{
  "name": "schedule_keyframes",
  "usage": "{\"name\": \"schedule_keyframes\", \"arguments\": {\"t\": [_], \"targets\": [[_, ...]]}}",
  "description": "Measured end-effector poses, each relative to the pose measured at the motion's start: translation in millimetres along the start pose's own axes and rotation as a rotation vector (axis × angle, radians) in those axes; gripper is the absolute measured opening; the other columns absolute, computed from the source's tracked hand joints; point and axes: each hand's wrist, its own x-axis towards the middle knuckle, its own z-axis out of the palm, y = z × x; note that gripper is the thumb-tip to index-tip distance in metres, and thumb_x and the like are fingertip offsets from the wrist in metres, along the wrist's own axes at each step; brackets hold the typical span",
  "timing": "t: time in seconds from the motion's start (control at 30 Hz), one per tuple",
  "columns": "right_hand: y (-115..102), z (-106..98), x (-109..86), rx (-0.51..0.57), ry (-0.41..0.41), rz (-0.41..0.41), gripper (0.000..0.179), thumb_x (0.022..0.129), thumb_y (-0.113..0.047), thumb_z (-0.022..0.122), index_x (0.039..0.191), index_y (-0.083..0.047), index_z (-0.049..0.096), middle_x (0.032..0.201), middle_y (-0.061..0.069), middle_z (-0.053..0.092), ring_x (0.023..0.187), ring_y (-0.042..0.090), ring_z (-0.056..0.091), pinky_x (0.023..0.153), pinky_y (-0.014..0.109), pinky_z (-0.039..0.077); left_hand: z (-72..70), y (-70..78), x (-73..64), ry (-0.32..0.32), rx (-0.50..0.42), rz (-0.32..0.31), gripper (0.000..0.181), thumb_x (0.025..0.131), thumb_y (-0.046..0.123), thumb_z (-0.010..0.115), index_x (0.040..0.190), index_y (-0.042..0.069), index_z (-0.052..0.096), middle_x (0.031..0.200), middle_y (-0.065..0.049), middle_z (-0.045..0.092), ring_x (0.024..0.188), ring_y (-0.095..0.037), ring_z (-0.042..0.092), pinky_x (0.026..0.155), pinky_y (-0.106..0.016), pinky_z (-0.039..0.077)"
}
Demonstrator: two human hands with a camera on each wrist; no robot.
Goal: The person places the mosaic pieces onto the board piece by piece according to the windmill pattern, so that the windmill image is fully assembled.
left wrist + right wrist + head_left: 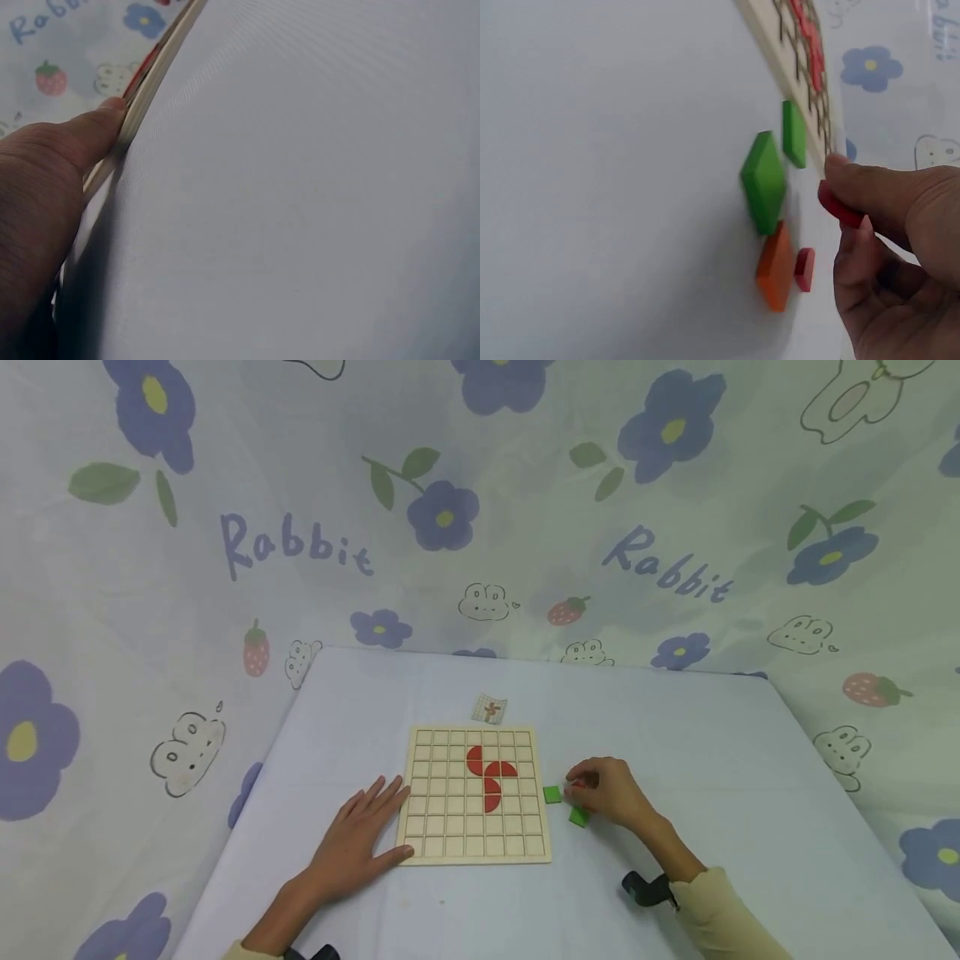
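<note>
A square wooden grid board (437, 824) lies on the table with several red rounded pieces (492, 796) set in its cells, forming a pinwheel-like shape. My left hand (352, 839) rests flat at the board's left side, its fingers spread and the thumb on the edge (139, 105). Just right of the board, my right hand (611, 789) pinches a small red piece (840, 205) between thumb and fingertips. Close below that hand lie two green square tiles (764, 184), an orange tile (776, 268) and another small red piece (805, 268).
Behind the board lies a small paper card (490, 708) printed with a grid and a reddish pinwheel figure. A white cloth covers the table (360, 693). A curtain (525, 543) with flowers and rabbits hangs around its back and sides.
</note>
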Motion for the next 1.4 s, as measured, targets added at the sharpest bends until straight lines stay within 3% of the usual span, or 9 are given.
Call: {"name": "schedule_keyframes", "arguments": {"t": [0.2, 0.4, 0.57, 0.77, 1.1, 1.3, 1.4], "targets": [[-11.7, 3.0, 11.0, 0.081, 0.054, -0.069, 0.021, 0.081, 0.0, 0.079, 0.1, -0.007, 0.075, 0.093, -0.003, 0.069, 0.081, 0.012, 0.064, 0.072, 0.029, 0.057, -0.6, 0.5, -1.1, -0.002, 0.001, -0.002, 0.086, 0.087, 0.06, 0.064, 0.153, 0.012, 0.037, 0.159, -0.005, 0.03, 0.146, -0.031, 0.022, 0.114, -0.052, 0.018], [-29.1, 13.0, 23.9, 0.207, -0.006, -0.042, 0.025, 0.084, 0.002, 0.075, 0.108, -0.003, 0.073, 0.102, 0.001, 0.071, 0.089, 0.015, 0.067, 0.075, 0.026, 0.057, -0.9, 0.4, -0.2, -0.004, -0.013, 0.005, 0.085, 0.087, 0.059, 0.065, 0.153, 0.012, 0.037, 0.159, -0.006, 0.029, 0.146, -0.032, 0.022, 0.114, -0.053, 0.017], [-47.2, 14.7, 34.3, 0.326, -0.027, -0.068, 0.022, 0.087, 0.001, 0.072, 0.109, -0.001, 0.072, 0.102, 0.001, 0.07, 0.092, 0.017, 0.068, 0.078, 0.027, 0.057, -3.4, 1.2, 0.9, -0.017, -0.015, 0.008, 0.085, 0.088, 0.058, 0.065, 0.153, 0.012, 0.036, 0.159, -0.006, 0.029, 0.146, -0.032, 0.021, 0.114, -0.053, 0.016], [-58.5, 20.5, 47.0, 0.331, 0.002, -0.145, 0.016, 0.089, 0.003, 0.069, 0.105, 0.0, 0.073, 0.102, 0.002, 0.067, 0.094, 0.018, 0.067, 0.081, 0.027, 0.057, -4.7, 0.8, 0.9, -0.042, -0.012, 0.0, 0.086, 0.088, 0.059, 0.063, 0.154, 0.013, 0.034, 0.16, -0.005, 0.027, 0.147, -0.032, 0.019, 0.115, -0.053, 0.015], [-71.3, 35.9, 56.0, 0.437, -0.017, -0.081, 0.024, 0.087, -0.001, 0.072, 0.11, -0.003, 0.071, 0.106, 0.004, 0.069, 0.09, 0.021, 0.069, 0.077, 0.032, 0.058, -3.6, -1.5, 1.2, -0.05, -0.006, -0.011, 0.086, 0.088, 0.061, 0.061, 0.155, 0.014, 0.033, 0.16, -0.004, 0.026, 0.147, -0.031, 0.018, 0.116, -0.052, 0.014], [-74.1, 45.5, 59.4, 0.421, -0.066, -0.075, 0.015, 0.087, -0.005, 0.074, 0.1, -0.011, 0.075, 0.095, -0.002, 0.072, 0.082, 0.015, 0.069, 0.073, 0.031, 0.058, -5.5, -1.7, 2.0, -0.057, -0.004, -0.013, 0.086, 0.088, 0.063, 0.06, 0.155, 0.015, 0.033, 0.161, -0.004, 0.025, 0.147, -0.03, 0.017, 0.116, -0.052, 0.014], [-75.8, 51.4, 61.3, 0.379, -0.088, -0.116, 0.012, 0.088, -0.006, 0.073, 0.098, -0.011, 0.076, 0.093, -0.003, 0.072, 0.08, 0.013, 0.068, 0.071, 0.03, 0.058, -7.1, -0.9, 2.8, -0.059, -0.003, -0.013, 0.086, 0.088, 0.063, 0.06, 0.155, 0.014, 0.034, 0.16, -0.004, 0.026, 0.147, -0.03, 0.018, 0.116, -0.052, 0.014]]}}
